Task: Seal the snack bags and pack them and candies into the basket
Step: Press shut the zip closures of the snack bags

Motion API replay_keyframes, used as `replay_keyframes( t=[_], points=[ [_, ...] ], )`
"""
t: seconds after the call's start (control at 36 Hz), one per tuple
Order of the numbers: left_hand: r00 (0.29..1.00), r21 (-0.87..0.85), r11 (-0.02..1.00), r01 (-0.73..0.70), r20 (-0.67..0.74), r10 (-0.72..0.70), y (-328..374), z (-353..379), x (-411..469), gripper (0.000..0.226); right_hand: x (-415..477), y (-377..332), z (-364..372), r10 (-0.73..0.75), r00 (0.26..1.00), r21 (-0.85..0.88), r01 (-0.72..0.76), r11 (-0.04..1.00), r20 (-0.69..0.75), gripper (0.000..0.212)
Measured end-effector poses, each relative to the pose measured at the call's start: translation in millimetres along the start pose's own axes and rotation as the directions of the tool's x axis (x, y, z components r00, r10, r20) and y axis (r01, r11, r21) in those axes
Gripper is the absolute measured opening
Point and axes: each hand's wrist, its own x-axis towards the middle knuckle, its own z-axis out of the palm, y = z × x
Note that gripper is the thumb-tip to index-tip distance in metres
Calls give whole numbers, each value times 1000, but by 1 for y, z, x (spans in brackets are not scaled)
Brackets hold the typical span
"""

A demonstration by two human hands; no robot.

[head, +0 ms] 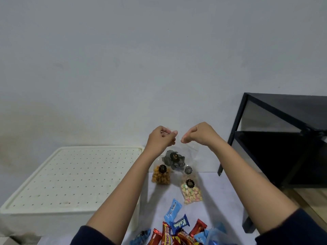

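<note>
A clear snack bag of dark round cookies (174,160) hangs in the air above the table. My left hand (161,138) pinches its top edge on the left, and my right hand (198,134) pinches it on the right. Behind it on the table stands a bag of golden-brown snacks (161,175). A bag of pastel marshmallow-like snacks (191,190) lies to the right of it. Red, blue and other wrapped candies (177,228) lie in a heap at the near edge. No basket is in view.
A white perforated plastic box lid (70,174) sits to the left of the grey table (221,200). A black metal shelf (276,138) stands at the right. A blue plastic wrapper (217,234) lies beside the candies.
</note>
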Motion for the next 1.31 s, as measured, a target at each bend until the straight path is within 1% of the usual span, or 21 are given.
replay_keyframes(
  t=[0.06,0.22,0.28,0.36,0.47,0.58,0.69,0.89,1.03,1.11,1.19,1.25,1.31],
  points=[
    [1000,-79,997,26,9,-26,-1,3,-1,27,-1,0,1,-18,1000,-8,18,1000,-4,4],
    [1000,-156,988,6,3,-6,-4,6,-2,22,-3,4,0,-34,999,-25,34,999,2,9],
    [1000,-157,987,-14,9,16,-5,5,-3,22,-4,6,-1,-17,999,-4,17,1000,33,11],
    [999,-149,988,-27,17,30,-6,5,-3,22,-6,8,-3,25,995,49,-30,998,100,8],
    [999,-130,991,-32,15,34,-6,7,-4,22,-5,13,-3,87,986,125,-104,987,139,8],
    [999,-134,990,-37,26,41,-6,9,-3,22,-5,17,-1,107,984,215,-137,967,145,10],
    [999,-118,992,-39,25,42,-7,9,-2,22,-5,19,0,102,987,248,-131,960,127,12],
    [999,-116,992,-49,-5,49,-8,10,-1,23,-2,20,4,54,995,232,-73,970,88,16],
    [999,-119,992,-36,-8,36,-9,10,-2,24,-1,20,5,29,997,208,-44,977,75,13],
    [999,-113,993,-29,-22,27,-12,8,0,25,-1,22,9,-55,998,159,48,986,38,7],
    [999,-119,993,-23,-36,19,-13,5,0,26,-1,24,13,-159,987,83,160,984,-13,7],
    [999,-125,992,-26,-45,21,-14,4,0,28,0,24,16,-201,979,34,202,979,-35,8],
    [998,-129,991,-30,-56,23,-14,3,0,27,1,24,18,-214,976,22,215,976,-44,8]
  ],
)
